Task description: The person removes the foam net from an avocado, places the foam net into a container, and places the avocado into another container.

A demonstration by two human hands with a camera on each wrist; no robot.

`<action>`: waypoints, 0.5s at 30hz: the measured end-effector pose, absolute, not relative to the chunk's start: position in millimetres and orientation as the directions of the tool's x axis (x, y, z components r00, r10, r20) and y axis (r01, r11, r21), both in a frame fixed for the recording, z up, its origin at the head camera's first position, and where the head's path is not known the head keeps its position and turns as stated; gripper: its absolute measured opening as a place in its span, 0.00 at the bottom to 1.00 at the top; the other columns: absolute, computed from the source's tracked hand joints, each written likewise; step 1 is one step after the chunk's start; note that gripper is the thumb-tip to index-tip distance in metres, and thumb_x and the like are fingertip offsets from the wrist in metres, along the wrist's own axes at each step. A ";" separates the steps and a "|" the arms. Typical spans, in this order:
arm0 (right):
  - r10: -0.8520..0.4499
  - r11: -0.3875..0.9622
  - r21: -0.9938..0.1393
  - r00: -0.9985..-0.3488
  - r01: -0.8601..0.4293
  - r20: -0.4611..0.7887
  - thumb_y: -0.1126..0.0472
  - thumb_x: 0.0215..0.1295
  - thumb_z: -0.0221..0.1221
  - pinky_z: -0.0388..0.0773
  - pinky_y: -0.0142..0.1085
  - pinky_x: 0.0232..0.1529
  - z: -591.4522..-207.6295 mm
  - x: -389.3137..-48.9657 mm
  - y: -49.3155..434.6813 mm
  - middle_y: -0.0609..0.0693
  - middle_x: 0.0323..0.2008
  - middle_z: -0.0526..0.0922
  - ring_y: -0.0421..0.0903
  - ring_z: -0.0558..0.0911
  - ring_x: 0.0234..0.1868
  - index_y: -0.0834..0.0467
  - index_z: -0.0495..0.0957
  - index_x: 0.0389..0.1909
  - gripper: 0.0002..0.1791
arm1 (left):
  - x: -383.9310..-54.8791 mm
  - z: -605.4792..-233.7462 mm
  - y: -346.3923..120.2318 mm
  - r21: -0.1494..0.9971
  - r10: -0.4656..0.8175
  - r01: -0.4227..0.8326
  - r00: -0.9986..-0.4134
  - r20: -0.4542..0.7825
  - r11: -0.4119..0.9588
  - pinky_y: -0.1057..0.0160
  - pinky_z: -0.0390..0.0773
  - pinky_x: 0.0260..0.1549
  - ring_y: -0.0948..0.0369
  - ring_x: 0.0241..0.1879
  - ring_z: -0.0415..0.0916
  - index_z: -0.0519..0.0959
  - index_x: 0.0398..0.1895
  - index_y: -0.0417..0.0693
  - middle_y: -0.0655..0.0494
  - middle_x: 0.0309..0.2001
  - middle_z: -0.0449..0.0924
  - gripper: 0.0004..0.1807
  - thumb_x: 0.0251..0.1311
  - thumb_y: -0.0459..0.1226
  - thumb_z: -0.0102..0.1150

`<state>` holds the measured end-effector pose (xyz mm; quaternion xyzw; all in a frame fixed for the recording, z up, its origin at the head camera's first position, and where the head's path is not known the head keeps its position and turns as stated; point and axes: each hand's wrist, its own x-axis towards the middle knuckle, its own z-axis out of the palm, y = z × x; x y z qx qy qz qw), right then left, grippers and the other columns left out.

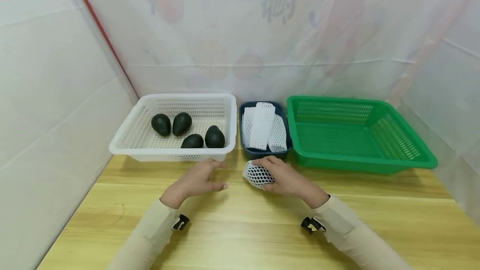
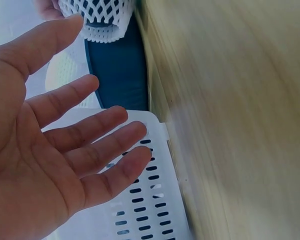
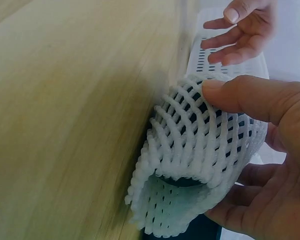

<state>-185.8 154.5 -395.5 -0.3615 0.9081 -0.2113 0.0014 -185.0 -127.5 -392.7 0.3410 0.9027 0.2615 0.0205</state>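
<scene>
In the head view my right hand [image 1: 285, 177] grips an avocado wrapped in a white foam net [image 1: 258, 175], low over the table in front of the dark blue basket. The right wrist view shows the thumb on one side of the foam net [image 3: 200, 130] and fingers on the other; dark skin shows through the mesh, and the sleeve's end gapes. My left hand [image 1: 196, 181] is apart from it, fingers spread and holding nothing, just before the white basket [image 1: 174, 152]. Its empty palm faces the left wrist camera [image 2: 45, 145]. Several bare avocados [image 1: 182, 123] lie in the white basket.
The dark blue basket [image 1: 258, 153] between the two larger baskets holds several white foam nets [image 1: 262, 126]. A green basket [image 1: 360, 161] stands at the right with nothing inside. Whitish sheeting [image 1: 240, 24] closes off the back and sides of the wooden table [image 1: 240, 236].
</scene>
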 end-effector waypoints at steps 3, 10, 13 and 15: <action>-0.634 0.670 -0.392 -0.761 -0.631 0.141 0.61 0.46 0.72 0.70 0.53 0.49 -392.2 -184.5 154.2 0.61 0.56 0.68 0.59 0.68 0.56 0.55 0.64 0.64 0.42 | -183.7 -390.2 -126.7 0.492 0.626 0.612 -0.763 0.162 0.619 0.52 0.70 0.48 0.50 0.50 0.71 0.74 0.53 0.38 0.45 0.50 0.75 0.27 0.52 0.43 0.66; -0.612 0.698 -0.390 -0.783 -0.600 0.111 0.61 0.49 0.70 0.69 0.50 0.51 -376.2 -180.6 152.8 0.60 0.56 0.68 0.58 0.67 0.57 0.58 0.65 0.63 0.39 | -180.3 -377.9 -127.3 0.485 0.615 0.635 -0.755 0.226 0.601 0.51 0.67 0.52 0.50 0.53 0.70 0.76 0.50 0.40 0.46 0.50 0.76 0.25 0.51 0.42 0.68; -0.610 0.703 -0.393 -0.787 -0.592 0.095 0.61 0.50 0.69 0.68 0.51 0.52 -375.1 -178.5 152.6 0.59 0.57 0.68 0.58 0.67 0.58 0.58 0.66 0.63 0.38 | -180.1 -377.6 -126.8 0.480 0.614 0.630 -0.759 0.216 0.610 0.51 0.66 0.54 0.50 0.54 0.69 0.75 0.52 0.40 0.47 0.51 0.76 0.26 0.51 0.43 0.67; -0.616 0.697 -0.396 -0.782 -0.598 0.096 0.61 0.50 0.69 0.68 0.51 0.52 -375.9 -177.5 153.2 0.59 0.57 0.68 0.58 0.66 0.58 0.58 0.66 0.63 0.37 | -179.8 -379.5 -125.8 0.477 0.610 0.624 -0.764 0.210 0.618 0.51 0.65 0.54 0.51 0.54 0.69 0.75 0.52 0.40 0.47 0.52 0.76 0.27 0.51 0.44 0.67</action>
